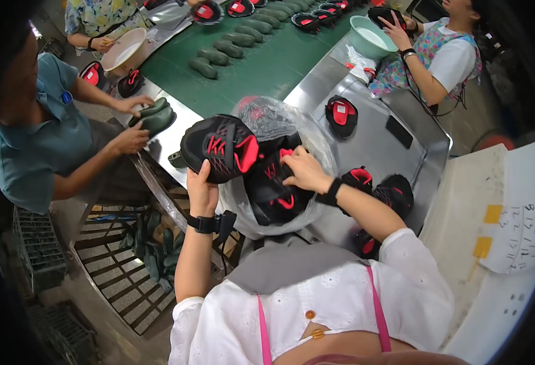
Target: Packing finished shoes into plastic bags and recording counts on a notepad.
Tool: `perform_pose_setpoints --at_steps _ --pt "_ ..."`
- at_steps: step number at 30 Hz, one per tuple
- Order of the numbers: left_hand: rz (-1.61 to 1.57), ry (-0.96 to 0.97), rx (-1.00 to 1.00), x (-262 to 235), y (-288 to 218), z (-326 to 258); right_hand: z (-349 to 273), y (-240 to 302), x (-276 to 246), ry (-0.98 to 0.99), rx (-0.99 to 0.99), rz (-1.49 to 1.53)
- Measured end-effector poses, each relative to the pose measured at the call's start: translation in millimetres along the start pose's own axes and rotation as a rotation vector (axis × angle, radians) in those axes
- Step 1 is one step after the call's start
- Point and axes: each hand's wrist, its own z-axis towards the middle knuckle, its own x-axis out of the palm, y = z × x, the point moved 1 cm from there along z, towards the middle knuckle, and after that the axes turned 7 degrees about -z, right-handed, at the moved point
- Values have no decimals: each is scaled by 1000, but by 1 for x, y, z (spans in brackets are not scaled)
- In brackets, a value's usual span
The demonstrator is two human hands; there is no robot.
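Observation:
My left hand (pixel 201 191) is closed on a black shoe upper (pixel 214 146) with red crossed laces and a red lining, held up over the left rim of a clear plastic bag (pixel 325 143). Several more black and red uppers lie inside that bag. My right hand (pixel 307 171) reaches in from the right, its fingers bent and closed on the red-lined collar of another shoe upper (pixel 273 188). The held upper partly covers the bag's left side. Each of my wrists wears a black band.
A green conveyor (pixel 182 85) carries rows of green shoe lasts (pixel 228 47). At left, a co-worker in a teal shirt (pixel 39 134) handles green lasts (pixel 155 118). More uppers (pixel 341 115) and a dark phone-like slab (pixel 399 131) lie on the metal tray at right. A slatted rack (pixel 121 277) holds lasts.

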Motion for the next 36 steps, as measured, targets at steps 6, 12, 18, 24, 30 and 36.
perform_pose_setpoints --at_steps 6,12,18,24,30,36 --pt "-24 7 41 -7 -19 25 -37 -9 -83 -856 -115 197" --pt "-138 -37 -48 -21 -9 128 -109 -171 -24 -270 549 -226" --pt "210 -272 -74 -50 -10 239 -144 -126 -8 -396 635 408" --pt "198 -454 -186 51 -65 278 -124 -64 -46 -542 513 497" --pt "827 857 -756 88 12 120 -47 18 -62 -370 -28 601" --pt "2202 840 208 27 31 53 -5 -36 -1 -231 304 -471"
